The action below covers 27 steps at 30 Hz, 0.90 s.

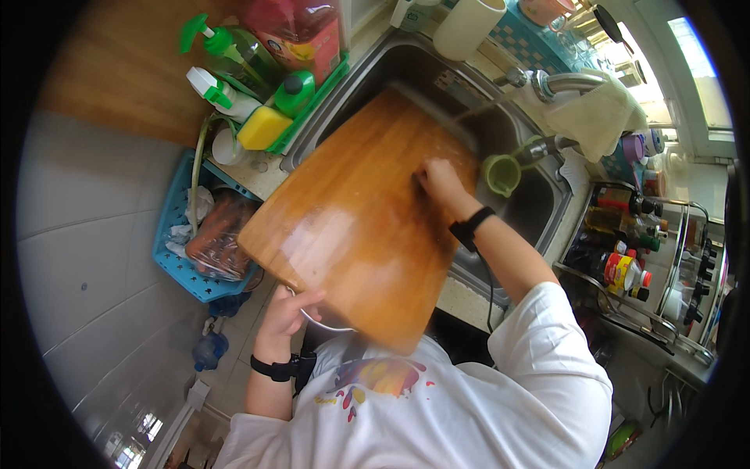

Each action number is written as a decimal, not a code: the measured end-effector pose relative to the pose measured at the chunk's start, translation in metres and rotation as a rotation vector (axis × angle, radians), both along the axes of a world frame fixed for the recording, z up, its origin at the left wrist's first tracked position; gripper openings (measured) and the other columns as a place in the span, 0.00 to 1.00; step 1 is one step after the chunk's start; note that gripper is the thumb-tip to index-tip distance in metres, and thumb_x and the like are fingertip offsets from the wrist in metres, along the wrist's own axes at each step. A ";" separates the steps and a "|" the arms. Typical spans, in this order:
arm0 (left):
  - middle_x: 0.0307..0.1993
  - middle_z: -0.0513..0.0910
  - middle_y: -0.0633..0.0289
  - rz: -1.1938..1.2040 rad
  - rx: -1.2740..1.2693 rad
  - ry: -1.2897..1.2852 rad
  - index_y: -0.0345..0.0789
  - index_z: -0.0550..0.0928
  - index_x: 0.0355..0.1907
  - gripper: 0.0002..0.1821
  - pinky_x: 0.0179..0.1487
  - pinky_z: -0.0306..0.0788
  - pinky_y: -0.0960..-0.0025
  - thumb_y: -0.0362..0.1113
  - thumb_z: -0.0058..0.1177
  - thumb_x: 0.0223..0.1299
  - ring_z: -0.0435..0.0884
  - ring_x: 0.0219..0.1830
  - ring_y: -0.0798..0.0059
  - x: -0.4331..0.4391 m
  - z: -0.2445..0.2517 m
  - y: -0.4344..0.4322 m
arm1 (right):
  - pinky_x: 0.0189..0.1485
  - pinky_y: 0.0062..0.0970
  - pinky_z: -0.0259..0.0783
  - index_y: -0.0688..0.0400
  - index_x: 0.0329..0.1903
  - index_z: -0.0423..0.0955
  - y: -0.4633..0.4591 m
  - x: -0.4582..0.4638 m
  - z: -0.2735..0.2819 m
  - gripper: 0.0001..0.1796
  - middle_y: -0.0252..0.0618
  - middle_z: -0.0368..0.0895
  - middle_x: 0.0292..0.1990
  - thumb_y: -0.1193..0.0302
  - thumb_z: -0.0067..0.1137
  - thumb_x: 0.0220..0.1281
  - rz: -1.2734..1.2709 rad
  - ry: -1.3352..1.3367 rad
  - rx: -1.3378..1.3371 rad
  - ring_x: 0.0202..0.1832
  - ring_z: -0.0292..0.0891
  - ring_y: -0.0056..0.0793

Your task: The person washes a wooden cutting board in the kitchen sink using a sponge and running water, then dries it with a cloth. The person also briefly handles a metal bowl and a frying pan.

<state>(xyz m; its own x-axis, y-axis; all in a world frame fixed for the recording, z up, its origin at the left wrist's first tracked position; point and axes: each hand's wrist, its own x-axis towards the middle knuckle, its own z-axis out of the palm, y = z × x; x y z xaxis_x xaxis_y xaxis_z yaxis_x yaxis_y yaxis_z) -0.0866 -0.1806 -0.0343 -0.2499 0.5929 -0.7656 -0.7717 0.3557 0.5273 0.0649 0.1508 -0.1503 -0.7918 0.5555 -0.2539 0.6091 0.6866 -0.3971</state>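
Observation:
A large wooden cutting board [351,205] lies tilted over a stainless steel sink [530,225], its near end by the person's shirt. Its surface is wet and glossy. My left hand [284,313] grips the board's near left edge beside a white handle loop [325,325], thumb on top. On the right half of the board rests my right hand [440,183], with the fingers curled down against the wood. Whether something small is under those fingers is hidden. Water [477,108] runs from the faucet [565,82] towards the board's far end.
A yellow sponge [265,128], a green pump bottle [225,50] and a spray bottle [220,94] stand left of the sink. A green strainer cup [502,174] hangs at the sink's right. Bottles fill a rack [615,258] on the right. A blue basket [193,281] holds bagged carrots [220,234].

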 end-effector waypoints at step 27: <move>0.34 0.81 0.56 0.002 -0.005 -0.031 0.26 0.74 0.47 0.21 0.18 0.76 0.79 0.23 0.60 0.48 0.82 0.25 0.74 -0.002 0.004 0.003 | 0.43 0.38 0.72 0.59 0.32 0.78 0.039 -0.040 -0.050 0.06 0.47 0.79 0.31 0.78 0.57 0.48 -0.188 0.378 -0.199 0.39 0.75 0.48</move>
